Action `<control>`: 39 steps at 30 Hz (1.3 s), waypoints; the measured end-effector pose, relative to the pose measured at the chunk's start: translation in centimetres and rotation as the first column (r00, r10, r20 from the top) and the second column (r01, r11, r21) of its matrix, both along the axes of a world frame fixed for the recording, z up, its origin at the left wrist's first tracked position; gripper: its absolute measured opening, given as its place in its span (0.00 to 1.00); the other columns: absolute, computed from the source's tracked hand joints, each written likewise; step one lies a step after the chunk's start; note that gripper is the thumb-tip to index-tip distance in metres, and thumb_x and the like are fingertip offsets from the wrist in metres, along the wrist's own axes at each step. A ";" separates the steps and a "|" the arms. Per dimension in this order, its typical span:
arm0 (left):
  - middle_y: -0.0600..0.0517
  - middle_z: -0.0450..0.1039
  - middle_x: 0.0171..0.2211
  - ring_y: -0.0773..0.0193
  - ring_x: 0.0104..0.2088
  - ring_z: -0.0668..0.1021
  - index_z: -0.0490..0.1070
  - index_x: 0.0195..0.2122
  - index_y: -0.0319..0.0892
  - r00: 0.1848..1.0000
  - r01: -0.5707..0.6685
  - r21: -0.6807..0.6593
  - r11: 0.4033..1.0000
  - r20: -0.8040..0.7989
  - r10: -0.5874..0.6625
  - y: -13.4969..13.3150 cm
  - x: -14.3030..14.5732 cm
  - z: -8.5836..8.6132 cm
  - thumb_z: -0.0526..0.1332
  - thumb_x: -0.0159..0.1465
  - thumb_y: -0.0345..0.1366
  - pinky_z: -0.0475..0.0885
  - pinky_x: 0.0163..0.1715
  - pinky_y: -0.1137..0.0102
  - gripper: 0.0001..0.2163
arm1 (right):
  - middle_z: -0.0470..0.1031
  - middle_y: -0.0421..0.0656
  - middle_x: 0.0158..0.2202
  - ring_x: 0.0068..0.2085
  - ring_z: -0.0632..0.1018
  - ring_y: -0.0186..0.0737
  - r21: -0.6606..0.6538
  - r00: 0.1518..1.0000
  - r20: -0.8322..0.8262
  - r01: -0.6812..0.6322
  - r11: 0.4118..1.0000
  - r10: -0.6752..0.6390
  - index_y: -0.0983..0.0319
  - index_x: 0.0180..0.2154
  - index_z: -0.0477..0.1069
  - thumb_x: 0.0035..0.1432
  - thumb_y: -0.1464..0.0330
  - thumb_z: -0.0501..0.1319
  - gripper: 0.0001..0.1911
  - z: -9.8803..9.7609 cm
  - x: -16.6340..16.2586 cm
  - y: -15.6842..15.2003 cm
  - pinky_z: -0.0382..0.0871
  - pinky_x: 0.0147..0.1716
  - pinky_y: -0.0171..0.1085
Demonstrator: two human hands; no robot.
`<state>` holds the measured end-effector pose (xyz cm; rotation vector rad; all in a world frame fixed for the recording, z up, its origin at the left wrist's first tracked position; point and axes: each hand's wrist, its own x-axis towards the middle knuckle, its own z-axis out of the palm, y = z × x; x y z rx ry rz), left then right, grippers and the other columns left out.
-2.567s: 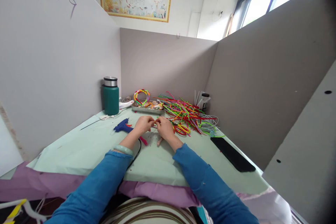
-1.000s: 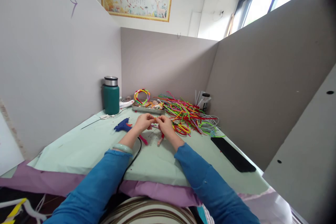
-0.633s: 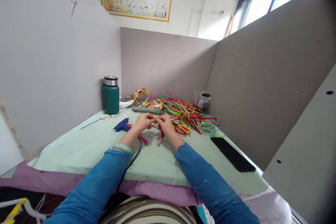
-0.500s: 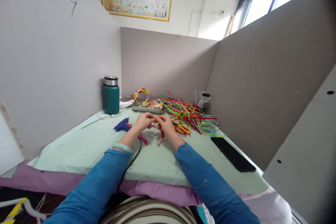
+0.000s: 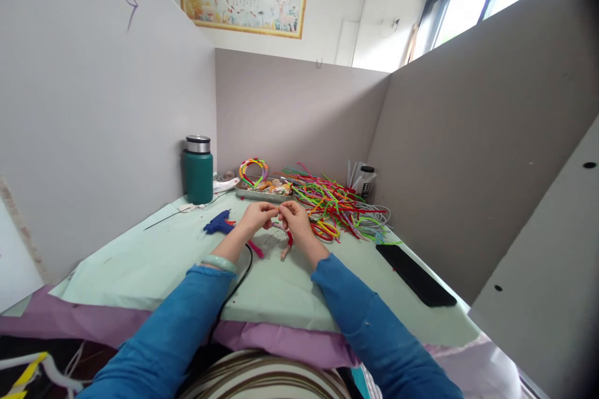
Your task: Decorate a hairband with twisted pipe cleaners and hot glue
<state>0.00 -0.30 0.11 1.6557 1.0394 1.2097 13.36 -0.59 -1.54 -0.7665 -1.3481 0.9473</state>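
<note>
Both my hands meet over the middle of the table, fingertips nearly touching. My left hand is closed in a pinch, and so is my right hand. Between the fingertips shows a small orange piece, mostly hidden by the fingers. Just below the hands, a pink fuzzy end and a red fuzzy strip with a pale tip lie on the table; whether they join behind my hands I cannot tell. A blue glue gun rests left of my left hand, its black cord running under my wrist.
A heap of coloured pipe cleaners spreads at the back right. Behind my hands stands a metal tray of small parts with a multicoloured hoop. A green bottle is left, a black strip right. Grey partitions enclose the table.
The hands stay in the same place, fingers still pinched together. Only slight finger movement shows, with the right hand's fingertips raised a little.
</note>
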 end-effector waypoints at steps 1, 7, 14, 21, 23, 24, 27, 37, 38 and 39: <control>0.54 0.69 0.18 0.74 0.15 0.66 0.73 0.30 0.36 0.999 0.018 -0.009 1.000 0.035 -0.018 -0.1 0.0 0.0 0.64 0.50 0.42 0.60 0.16 0.76 0.13 | 0.67 0.34 0.19 0.16 0.64 0.27 -0.002 0.999 -0.029 -0.023 1.000 0.023 0.61 0.30 0.64 0.49 0.63 0.60 0.09 -0.1 0.0 0.1 0.57 0.14 0.28; 0.54 0.70 0.22 0.74 0.16 0.67 0.72 0.31 0.36 0.989 0.064 -0.047 0.997 0.140 -0.056 0.2 -0.3 -0.1 0.66 0.48 0.44 0.61 0.16 0.75 0.16 | 0.70 0.36 0.23 0.17 0.66 0.27 -0.023 0.971 -0.150 -0.191 0.981 0.185 0.61 0.32 0.65 0.48 0.62 0.62 0.12 -0.4 -0.1 0.2 0.57 0.14 0.28; 0.55 0.68 0.18 0.74 0.15 0.67 0.68 0.27 0.37 0.986 0.104 -0.062 0.993 0.140 -0.095 0.2 -0.3 -0.1 0.65 0.49 0.45 0.60 0.15 0.76 0.15 | 0.69 0.35 0.22 0.16 0.64 0.26 -0.091 0.934 -0.232 -0.299 0.950 0.271 0.61 0.31 0.65 0.47 0.60 0.65 0.14 -0.3 0.1 0.2 0.54 0.14 0.28; 0.55 0.67 0.16 0.73 0.15 0.67 0.68 0.27 0.37 0.987 0.162 -0.054 0.985 0.031 -0.160 0.4 -0.8 -0.1 0.63 0.52 0.43 0.61 0.16 0.76 0.13 | 0.64 0.34 0.19 0.16 0.62 0.25 -0.109 0.926 -0.173 -0.356 0.928 0.335 0.62 0.26 0.64 0.46 0.60 0.65 0.15 0.0 0.6 0.1 0.54 0.16 0.28; 0.55 0.66 0.15 0.72 0.14 0.67 0.68 0.26 0.37 0.991 0.126 -0.037 0.991 -0.042 -0.127 0.7 -0.9 -0.3 0.63 0.52 0.43 0.61 0.16 0.76 0.12 | 0.64 0.34 0.19 0.16 0.62 0.25 -0.100 0.953 -0.096 -0.298 0.949 0.289 0.62 0.25 0.64 0.46 0.60 0.64 0.14 0.0 0.7 0.1 0.53 0.15 0.28; 0.55 0.66 0.15 0.72 0.14 0.67 0.68 0.26 0.37 0.991 0.118 -0.032 0.992 -0.059 -0.120 0.8 -0.9 -0.3 0.63 0.53 0.43 0.61 0.16 0.76 0.12 | 0.65 0.34 0.19 0.16 0.63 0.25 -0.097 0.962 -0.071 -0.271 0.958 0.265 0.63 0.25 0.64 0.47 0.59 0.64 0.14 0.0 0.7 0.0 0.53 0.15 0.28; 0.55 0.66 0.16 0.73 0.15 0.68 0.68 0.26 0.37 0.989 0.148 -0.046 0.988 -0.017 -0.149 0.7 -0.8 -0.3 0.63 0.53 0.44 0.60 0.16 0.77 0.14 | 0.65 0.34 0.20 0.17 0.63 0.25 -0.106 0.968 -0.060 -0.248 0.963 0.243 0.62 0.27 0.65 0.47 0.58 0.63 0.15 0.1 0.7 0.0 0.53 0.15 0.28; 0.54 0.69 0.19 0.74 0.15 0.67 0.69 0.27 0.36 0.977 0.212 -0.104 0.972 0.050 -0.207 -0.1 -1.1 0.4 0.65 0.50 0.46 0.62 0.18 0.76 0.16 | 0.65 0.34 0.20 0.17 0.62 0.25 -0.203 0.912 -0.167 -0.403 0.892 0.374 0.62 0.27 0.63 0.45 0.60 0.64 0.14 0.4 0.9 -0.1 0.54 0.15 0.28; 0.54 0.68 0.19 0.74 0.16 0.67 0.69 0.27 0.36 0.974 0.224 -0.101 0.969 0.028 -0.223 -0.2 -1.2 0.5 0.65 0.50 0.45 0.62 0.18 0.76 0.15 | 0.64 0.34 0.20 0.17 0.62 0.25 -0.223 0.896 -0.168 -0.440 0.870 0.410 0.62 0.27 0.63 0.45 0.62 0.64 0.13 0.5 1.2 -0.1 0.54 0.15 0.28; 0.55 0.68 0.18 0.74 0.16 0.67 0.69 0.27 0.36 0.969 0.244 -0.098 0.965 0.000 -0.246 -0.3 -1.3 0.6 0.65 0.50 0.45 0.62 0.19 0.76 0.15 | 0.64 0.34 0.19 0.16 0.61 0.25 -0.247 0.878 -0.165 -0.479 0.842 0.450 0.62 0.26 0.63 0.44 0.63 0.65 0.13 0.6 1.5 -0.1 0.54 0.15 0.27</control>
